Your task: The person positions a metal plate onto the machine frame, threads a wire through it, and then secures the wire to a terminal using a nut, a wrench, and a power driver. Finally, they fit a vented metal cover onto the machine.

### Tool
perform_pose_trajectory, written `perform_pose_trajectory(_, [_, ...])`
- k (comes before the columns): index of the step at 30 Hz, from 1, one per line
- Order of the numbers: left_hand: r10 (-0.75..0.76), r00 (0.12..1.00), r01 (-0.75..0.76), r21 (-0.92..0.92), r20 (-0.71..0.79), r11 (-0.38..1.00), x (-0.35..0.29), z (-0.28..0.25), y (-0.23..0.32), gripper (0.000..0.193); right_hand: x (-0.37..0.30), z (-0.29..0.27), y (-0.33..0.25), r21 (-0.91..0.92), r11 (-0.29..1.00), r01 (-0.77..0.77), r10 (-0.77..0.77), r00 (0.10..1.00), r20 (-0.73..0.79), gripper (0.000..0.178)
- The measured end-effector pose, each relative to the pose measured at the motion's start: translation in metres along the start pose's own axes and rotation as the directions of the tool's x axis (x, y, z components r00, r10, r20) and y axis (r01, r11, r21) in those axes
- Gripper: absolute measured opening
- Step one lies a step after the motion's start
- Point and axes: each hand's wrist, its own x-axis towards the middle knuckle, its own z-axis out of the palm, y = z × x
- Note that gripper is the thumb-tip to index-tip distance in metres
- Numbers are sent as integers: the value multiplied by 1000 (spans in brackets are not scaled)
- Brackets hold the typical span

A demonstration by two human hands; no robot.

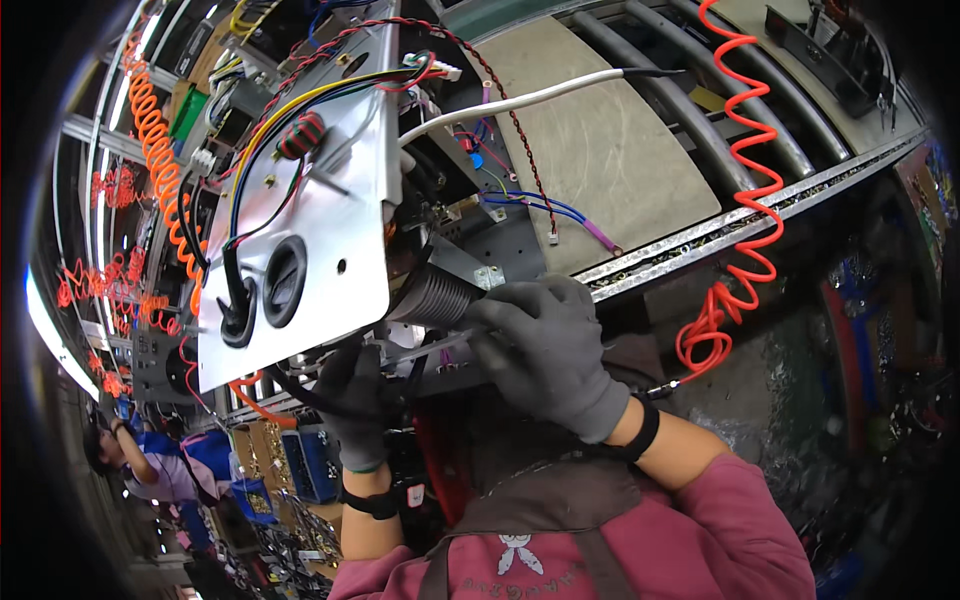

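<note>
My right hand (545, 350), in a grey glove, has its fingers curled against the end of a dark ribbed tube (436, 296) inside an open metal unit. My left hand (355, 405), also gloved, is closed at the lower edge of the unit's silver panel (330, 250). A black cable (310, 397) crosses that hand, and its fingertips are partly hidden, so what they grip does not show. On the panel sit a round black fitting (286, 281) and a black cable gland (238, 312). A red-and-green wound coil (301, 135) hangs on wires above them.
A white cable (515, 102) reaches over a beige board (600, 150). Metal rollers (745, 110) lie beyond. A coiled orange air hose (755, 190) hangs at the right; more coils hang at the left. Another person (150, 460) is at the far left, near parts bins (308, 465).
</note>
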Motion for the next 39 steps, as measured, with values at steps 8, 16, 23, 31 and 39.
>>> perform_pose_trajectory(8, [-27, 987, 2, -156, -159, 988, -15, 11, -9, 38, 23, -5, -34, -22, 979, 205, -183, 914, 362, 29])
perform_pose_trajectory(16, [-127, 982, 42, -492, -140, 870, -16, 11, -10, 24, 26, 51, -54, -19, 954, 298, -248, 825, 507, 31])
perform_pose_trajectory(23, [-9, 950, -56, -201, -312, 978, -26, 8, -14, 52, 28, 78, -54, 97, 943, 317, -323, 809, 492, 14])
perform_pose_trajectory(31, [190, 936, -214, -51, -297, 976, -37, -22, -6, 48, 35, 83, -68, 114, 969, 220, -247, 805, 540, 19])
perform_pose_trajectory(39, [-388, 829, 535, 368, -402, 761, -135, -174, -65, 24, 35, 82, -65, 87, 984, 156, -178, 800, 573, 22])
